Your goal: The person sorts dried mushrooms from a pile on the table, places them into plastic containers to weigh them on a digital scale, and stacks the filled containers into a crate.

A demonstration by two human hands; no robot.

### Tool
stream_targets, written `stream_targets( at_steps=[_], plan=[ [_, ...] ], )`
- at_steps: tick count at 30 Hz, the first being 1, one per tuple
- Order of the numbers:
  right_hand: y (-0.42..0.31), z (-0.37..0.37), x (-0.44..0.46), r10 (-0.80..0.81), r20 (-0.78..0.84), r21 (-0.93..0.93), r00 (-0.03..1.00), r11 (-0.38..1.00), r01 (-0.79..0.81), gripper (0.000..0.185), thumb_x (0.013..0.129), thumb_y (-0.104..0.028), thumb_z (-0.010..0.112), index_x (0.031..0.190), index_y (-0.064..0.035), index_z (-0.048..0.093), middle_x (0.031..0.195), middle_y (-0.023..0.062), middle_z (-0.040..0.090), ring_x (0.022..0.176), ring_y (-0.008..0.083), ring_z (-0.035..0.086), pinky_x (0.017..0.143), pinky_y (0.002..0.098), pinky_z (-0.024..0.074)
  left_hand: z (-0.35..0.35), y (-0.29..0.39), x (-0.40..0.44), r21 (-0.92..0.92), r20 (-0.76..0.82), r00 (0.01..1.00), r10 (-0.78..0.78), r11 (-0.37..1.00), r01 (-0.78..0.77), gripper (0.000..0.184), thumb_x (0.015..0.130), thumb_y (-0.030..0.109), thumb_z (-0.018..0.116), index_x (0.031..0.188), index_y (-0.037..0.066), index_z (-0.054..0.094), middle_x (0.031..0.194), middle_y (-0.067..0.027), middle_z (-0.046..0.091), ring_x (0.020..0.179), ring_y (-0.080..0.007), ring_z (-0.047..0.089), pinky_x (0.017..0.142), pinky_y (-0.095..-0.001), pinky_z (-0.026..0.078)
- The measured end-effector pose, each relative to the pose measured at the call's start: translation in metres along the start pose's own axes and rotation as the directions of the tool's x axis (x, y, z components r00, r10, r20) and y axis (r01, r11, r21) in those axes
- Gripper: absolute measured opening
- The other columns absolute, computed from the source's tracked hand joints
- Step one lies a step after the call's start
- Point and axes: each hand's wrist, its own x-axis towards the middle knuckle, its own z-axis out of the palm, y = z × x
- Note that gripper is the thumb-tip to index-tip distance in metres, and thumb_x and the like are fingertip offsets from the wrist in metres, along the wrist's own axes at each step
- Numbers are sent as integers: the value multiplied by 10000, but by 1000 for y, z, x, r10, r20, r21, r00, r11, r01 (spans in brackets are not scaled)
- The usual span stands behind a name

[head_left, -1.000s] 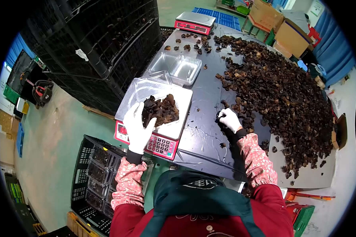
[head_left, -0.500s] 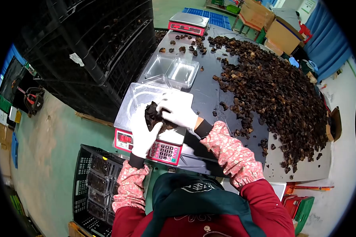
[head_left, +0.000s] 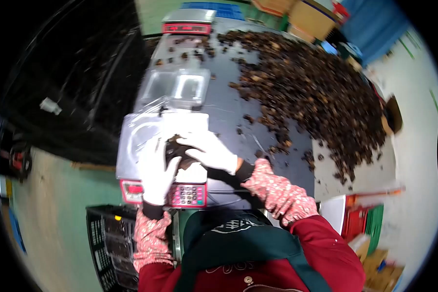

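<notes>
Both my hands are in white gloves, over a red and silver digital scale (head_left: 187, 195). A small heap of dark, crinkled pieces like dried wood ear mushrooms (head_left: 174, 148) lies between them on the scale's platform. My left hand (head_left: 155, 170) rests along the heap's left side, fingers stretched and thumb spread away. My right hand (head_left: 207, 152) reaches in from the right, fingers extended over the heap's edge. Clear plastic (head_left: 153, 106) shows at the platform's far edge. Glare and blur hide whether a container surrounds the heap.
Clear plastic trays (head_left: 192, 90) stand beyond the scale. A large mushroom pile (head_left: 306, 82) covers the table's right side. A second scale (head_left: 187, 28) sits at the far end. Stacked black crates (head_left: 73, 63) rise at left; a black crate of clear boxes (head_left: 117, 238) is below.
The view has shifted, so the scale and table appear farther left, and it is blurrier now. My right hand has come lower over the heap, its fingers more stretched out. My left hand stays beside it.
</notes>
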Motion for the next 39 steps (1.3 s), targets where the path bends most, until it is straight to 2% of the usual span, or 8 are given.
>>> stream_targets(
  at_steps=[5,9,13,23,31,35,37,39],
  plan=[
    [-18,-23,-44,236,-295,10,926,970,-244,389,912,-253,607,1243,-48,607,1295,132,585,1273,324,478,1066,430,364,-2,9,0,217,-15,999,33,976,-29,564,863,189,697,1365,15,509,1396,-189,503,1328,-373,425,1107,-471,314],
    [-11,-29,-152,292,-370,-236,882,889,-393,272,901,-177,602,1143,-66,659,1211,104,622,1215,283,521,1002,418,401,4,58,-10,10,-259,962,85,996,-86,451,892,96,638,1317,-24,545,1361,-186,534,1284,-356,472,1092,-447,343],
    [-22,-43,-233,448,-352,-420,822,709,-566,301,852,-154,618,1137,-69,667,1244,109,608,1243,307,505,1012,452,392,64,141,-33,-523,45,987,152,846,-106,302,855,58,651,1151,1,643,1170,-186,622,1084,-346,600,976,-421,457],
    [39,-152,-374,282,-873,-211,399,519,-829,227,852,-81,635,1072,-53,684,1104,126,653,1070,313,570,973,407,425,191,221,-27,-64,532,830,167,985,-158,619,820,320,727,1355,81,528,1315,-186,529,1084,-345,571,891,-429,480],
    [79,-207,-352,512,-760,-295,401,278,-914,655,833,-368,699,1380,-71,494,1232,121,596,1179,316,497,1007,443,388,216,227,-35,-206,310,948,70,979,-5,461,869,155,667,1299,30,556,1275,-198,545,1163,-367,550,979,-416,455],
    [94,-217,-346,686,-564,-360,459,296,-885,607,854,-299,683,1393,-98,489,1056,82,613,1057,286,541,934,438,414,206,265,-23,-151,165,966,200,973,-175,344,869,146,658,1196,42,626,1167,-169,611,1079,-339,575,922,-419,456],
    [99,-220,-358,729,-539,-47,423,475,-879,550,859,-190,667,1381,-114,512,1024,102,619,1024,290,554,921,391,435,220,286,-16,-345,196,949,248,923,-170,180,889,91,616,1058,67,672,1030,-118,648,948,-310,615,832,-393,486],
    [102,-220,-377,667,-592,-82,452,509,-857,486,869,-96,634,1347,-82,544,953,99,612,891,221,597,820,316,482,234,316,-3,-473,260,926,273,872,-125,183,900,70,598,1072,68,660,1020,-126,644,936,-321,622,785,-384,506]
  ],
)
